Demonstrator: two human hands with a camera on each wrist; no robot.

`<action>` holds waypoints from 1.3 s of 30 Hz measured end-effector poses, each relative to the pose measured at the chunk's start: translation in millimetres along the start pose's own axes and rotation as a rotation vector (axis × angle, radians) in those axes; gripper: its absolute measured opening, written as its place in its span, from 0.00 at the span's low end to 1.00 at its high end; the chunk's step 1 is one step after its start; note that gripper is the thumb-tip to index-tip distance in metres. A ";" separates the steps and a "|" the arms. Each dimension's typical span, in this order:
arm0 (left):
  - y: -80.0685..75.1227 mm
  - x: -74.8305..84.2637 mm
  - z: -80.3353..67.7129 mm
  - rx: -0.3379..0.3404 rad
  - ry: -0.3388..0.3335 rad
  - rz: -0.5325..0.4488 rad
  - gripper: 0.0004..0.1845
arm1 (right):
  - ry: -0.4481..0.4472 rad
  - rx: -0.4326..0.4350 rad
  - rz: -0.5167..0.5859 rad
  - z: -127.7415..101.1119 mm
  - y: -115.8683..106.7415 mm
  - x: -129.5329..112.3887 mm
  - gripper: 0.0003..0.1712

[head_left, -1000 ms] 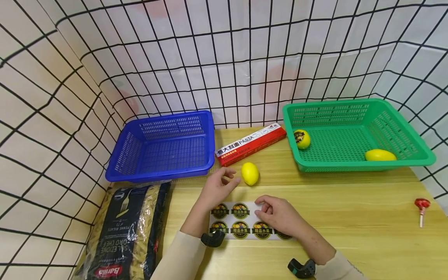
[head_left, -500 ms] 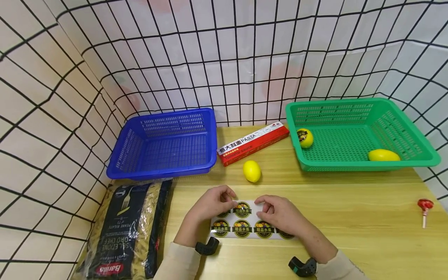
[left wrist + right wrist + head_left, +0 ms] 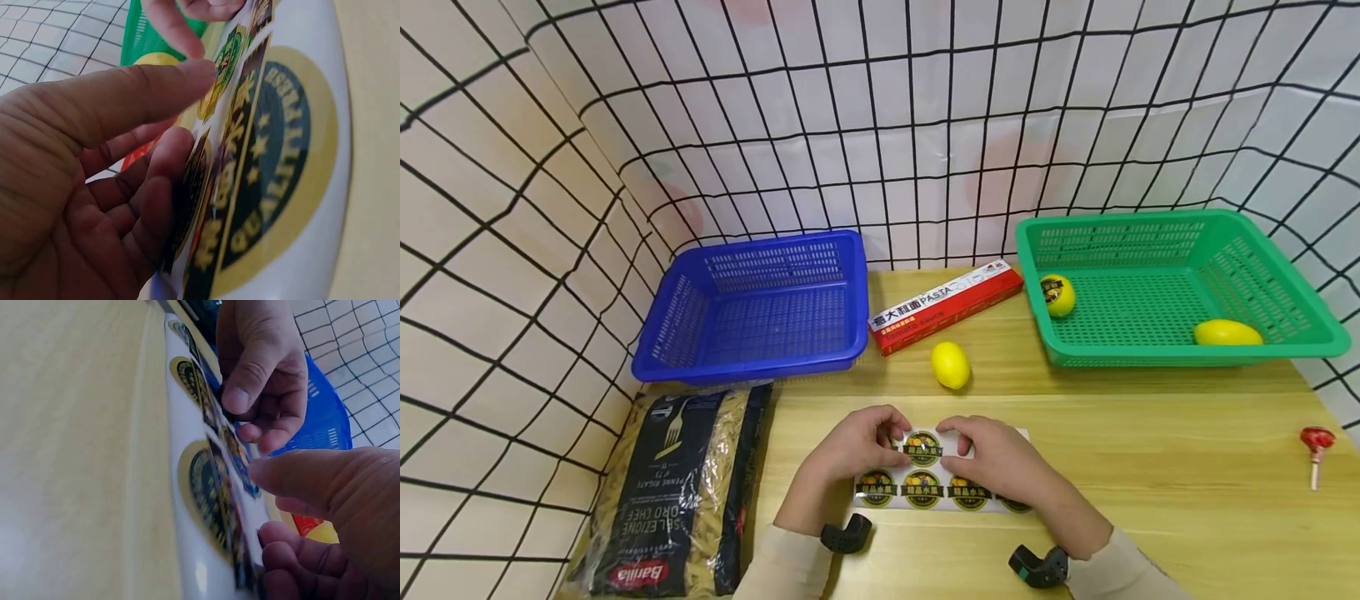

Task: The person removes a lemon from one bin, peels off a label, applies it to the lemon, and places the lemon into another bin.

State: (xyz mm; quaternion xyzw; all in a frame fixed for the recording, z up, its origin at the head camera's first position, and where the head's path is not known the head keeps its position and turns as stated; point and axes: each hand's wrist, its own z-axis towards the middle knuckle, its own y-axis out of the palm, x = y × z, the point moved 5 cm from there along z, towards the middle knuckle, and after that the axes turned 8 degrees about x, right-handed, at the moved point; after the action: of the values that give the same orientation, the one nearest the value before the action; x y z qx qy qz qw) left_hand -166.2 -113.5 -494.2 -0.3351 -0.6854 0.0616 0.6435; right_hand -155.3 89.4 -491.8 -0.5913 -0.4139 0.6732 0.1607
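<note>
A white sheet of round black-and-gold fruit stickers (image 3: 922,490) lies on the table in front of me. My left hand (image 3: 859,442) is over its left part, thumb and fingertips at the left edge of an upper-row sticker (image 3: 922,448). Thumb and forefinger stand apart. From the other side my right hand (image 3: 996,454) reaches in, its thumb tip at that sticker's right edge and a gap between thumb and forefinger. In the right wrist view the right thumb (image 3: 294,472) seems to touch the sticker; the other fingers are bent. Beyond the sheet lies a bare yellow lemon (image 3: 951,365).
A blue basket (image 3: 752,367) stands back left, a bag of penne pasta (image 3: 677,492) before it. The red pasta box (image 3: 947,308) lies at the back. In the green basket (image 3: 1187,354) are a stickered lemon (image 3: 1057,296) and another yellow fruit (image 3: 1228,332). A lollipop (image 3: 1317,442) lies far right.
My left hand has come down from beside the lemon onto the sticker sheet. The right hand has shifted slightly left, toward the upper-row sticker. The view has shifted a little.
</note>
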 end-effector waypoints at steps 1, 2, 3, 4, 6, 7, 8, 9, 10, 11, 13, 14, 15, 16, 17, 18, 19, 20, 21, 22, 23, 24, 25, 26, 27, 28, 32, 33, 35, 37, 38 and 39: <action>0.4 0.6 0.2 -0.004 0.000 -0.004 0.16 | -0.005 -0.003 -0.012 1.6 -0.1 -2.0 0.24; 1.1 1.1 0.3 -0.008 0.000 -0.007 0.16 | -0.010 -0.007 -0.018 3.2 -0.1 -3.9 0.25; 1.8 1.6 0.4 -0.013 0.003 -0.010 0.17 | -0.014 -0.010 -0.022 4.8 0.0 -5.4 0.25; 2.8 2.1 0.5 -0.016 0.008 -0.009 0.17 | -0.020 -0.013 -0.024 6.2 0.0 -6.7 0.26; 5.0 2.9 0.8 -0.013 0.023 -0.002 0.18 | -0.026 -0.015 -0.026 8.5 0.8 -7.8 0.25; 6.3 3.6 1.0 -0.007 0.035 0.008 0.19 | -0.030 -0.012 -0.032 9.4 1.2 -7.6 0.24; 7.8 4.3 1.2 0.001 0.048 0.018 0.19 | -0.036 -0.008 -0.038 10.1 1.6 -6.9 0.23; 9.2 5.1 1.4 0.010 0.064 0.027 0.20 | -0.039 -0.003 -0.041 10.4 1.6 -5.7 0.23; 10.9 5.9 1.8 0.021 0.085 0.036 0.20 | -0.037 0.002 -0.046 10.6 1.5 -4.0 0.22; 12.4 7.1 2.0 0.032 0.105 0.039 0.21 | -0.028 0.007 -0.050 10.7 1.1 -1.5 0.22; 14.7 9.8 2.1 0.057 0.147 0.052 0.21 | -0.007 0.014 -0.046 11.4 -0.1 3.7 0.21; 15.2 11.1 1.8 0.072 0.162 0.064 0.22 | 0.004 0.014 -0.038 11.7 -0.9 6.2 0.21; 15.5 12.4 1.5 0.088 0.180 0.086 0.23 | 0.016 0.015 -0.033 12.2 -1.7 8.6 0.21; 15.8 13.6 1.2 0.104 0.194 0.109 0.24 | 0.027 0.015 -0.029 12.8 -2.4 10.5 0.20; 16.1 14.6 0.8 0.120 0.200 0.133 0.25 | 0.033 0.014 -0.021 13.0 -3.2 12.1 0.19; 16.8 14.5 0.7 0.134 0.203 0.167 0.27 | 0.036 0.015 -0.014 13.2 -3.6 13.3 0.19; 17.6 14.3 0.4 0.147 0.200 0.202 0.29 | 0.036 0.013 -0.006 13.2 -4.0 14.0 0.18; 18.7 13.9 0.3 0.156 0.194 0.233 0.32 | 0.036 0.013 0.001 13.3 -4.3 14.5 0.17; 20.2 13.7 0.3 0.162 0.188 0.263 0.34 | 0.036 0.013 0.005 13.3 -4.5 15.0 0.16; 21.6 13.5 0.1 0.165 0.178 0.286 0.36 | 0.036 0.012 0.012 13.3 -4.4 15.2 0.15; 23.1 13.2 0.2 0.168 0.169 0.315 0.37 | 0.040 0.011 0.017 13.2 -4.3 15.6 0.15; 24.5 13.1 0.2 0.170 0.160 0.341 0.38 | 0.042 0.011 0.020 13.3 -4.1 16.0 0.14; 25.6 13.5 -0.1 0.174 0.156 0.364 0.39 | 0.044 0.012 0.022 13.3 -3.8 16.1 0.14; 26.6 13.8 -0.2 0.179 0.153 0.388 0.40 | 0.048 0.014 0.022 13.2 -3.5 16.2 0.14; 27.3 14.3 -0.4 0.184 0.151 0.406 0.41 | 0.051 0.015 0.021 13.2 -3.3 16.3 0.14; 27.8 14.6 -0.5 0.189 0.150 0.421 0.41 | 0.055 0.017 0.018 13.2 -3.1 16.2 0.14; 28.3 14.3 -0.2 0.206 0.147 0.456 0.43 | 0.059 0.021 -0.006 13.3 -3.0 14.6 0.17; 28.2 14.0 0.1 0.208 0.148 0.462 0.44 | 0.057 0.021 -0.015 13.4 -3.1 13.7 0.19; 28.1 13.5 0.6 0.210 0.150 0.467 0.44 | 0.053 0.022 -0.033 13.8 -3.3 12.1 0.22; 27.9 13.3 1.3 0.210 0.155 0.469 0.44 | 0.052 0.021 -0.048 13.8 -3.6 10.8 0.23; 27.8 13.4 1.6 0.210 0.158 0.468 0.44 | 0.053 0.022 -0.050 13.7 -3.8 10.4 0.24; 27.9 13.4 1.9 0.209 0.161 0.465 0.44 | 0.055 0.022 -0.052 13.5 -3.9 10.2 0.24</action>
State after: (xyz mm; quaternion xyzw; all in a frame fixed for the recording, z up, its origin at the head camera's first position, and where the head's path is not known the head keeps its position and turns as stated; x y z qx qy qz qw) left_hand -156.6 -84.3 -497.6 -0.4190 -0.5265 0.2516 0.6956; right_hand -171.5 94.0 -496.2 -0.5969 -0.4171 0.6568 0.1960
